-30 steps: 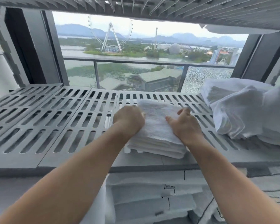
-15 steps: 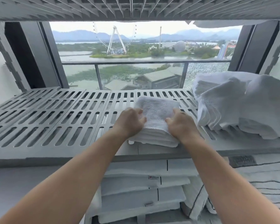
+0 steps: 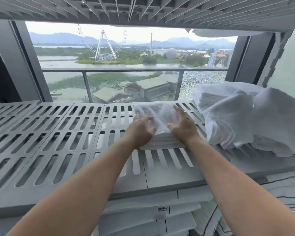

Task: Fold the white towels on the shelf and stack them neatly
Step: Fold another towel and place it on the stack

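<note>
A small stack of folded white towels (image 3: 160,116) lies on the grey slotted shelf (image 3: 58,133), toward its back right. My left hand (image 3: 140,128) rests against the stack's left side with its fingers spread and its thumb touching the top towel. My right hand (image 3: 182,127) is at the stack's right side, fingers stretched forward along the edge and thumb on top. Neither hand curls around the cloth. A loose pile of unfolded white towels (image 3: 237,120) sits just right of the stack.
The shelf's left half is bare grating. An upper slatted shelf (image 3: 143,11) hangs low overhead. Folded white linens with a label (image 3: 163,210) fill the shelf below. Behind the shelf are a window and a balcony rail.
The folded stack has slid from the shelf's front edge toward the back. Both hands went with it and their fingers have loosened from a grip to a spread touch.
</note>
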A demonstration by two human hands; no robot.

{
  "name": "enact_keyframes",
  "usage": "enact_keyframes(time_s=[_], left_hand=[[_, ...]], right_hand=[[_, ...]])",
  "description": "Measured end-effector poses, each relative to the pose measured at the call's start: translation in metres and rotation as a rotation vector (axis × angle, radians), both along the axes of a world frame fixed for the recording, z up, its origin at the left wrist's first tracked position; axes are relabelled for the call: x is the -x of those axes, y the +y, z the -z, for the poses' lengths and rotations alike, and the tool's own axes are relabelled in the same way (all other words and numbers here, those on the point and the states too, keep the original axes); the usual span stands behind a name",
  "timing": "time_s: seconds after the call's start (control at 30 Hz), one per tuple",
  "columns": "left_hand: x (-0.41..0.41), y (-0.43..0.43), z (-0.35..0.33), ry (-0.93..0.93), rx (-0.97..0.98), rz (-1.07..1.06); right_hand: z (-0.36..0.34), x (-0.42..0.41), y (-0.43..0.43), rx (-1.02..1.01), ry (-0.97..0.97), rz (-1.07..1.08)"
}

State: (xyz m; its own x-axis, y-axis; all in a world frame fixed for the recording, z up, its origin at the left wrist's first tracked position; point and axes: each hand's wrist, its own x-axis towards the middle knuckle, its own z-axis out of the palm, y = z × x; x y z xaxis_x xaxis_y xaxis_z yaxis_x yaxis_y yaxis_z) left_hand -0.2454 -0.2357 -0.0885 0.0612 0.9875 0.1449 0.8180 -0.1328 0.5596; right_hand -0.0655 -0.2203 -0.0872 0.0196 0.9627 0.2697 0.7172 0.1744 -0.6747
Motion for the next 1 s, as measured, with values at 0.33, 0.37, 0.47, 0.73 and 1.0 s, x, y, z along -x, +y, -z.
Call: enact_keyframes(time_s=[0.33,0.37,0.47,0.73,1.0], left_hand=[[-0.004,0.011,-0.008,0.023,-0.029,0.006],[-0.005,0.011,-0.009,0.026,-0.052,0.007],[-0.011,0.008,-0.013,0.083,-0.122,0.035],[-0.026,0.021,-0.047,0.032,-0.284,0.053],[-0.076,0.037,-0.082,-0.094,-0.356,0.015]], right_hand=[[0.004,0.023,0.012,-0.085,-0.071,0.222],[0.003,0.024,0.013,-0.102,-0.088,0.224],[-0.001,0.023,0.015,-0.138,-0.105,0.226],[-0.044,0.006,0.022,-0.328,-0.073,0.241],[-0.101,-0.046,0.049,-0.392,-0.157,0.184]])
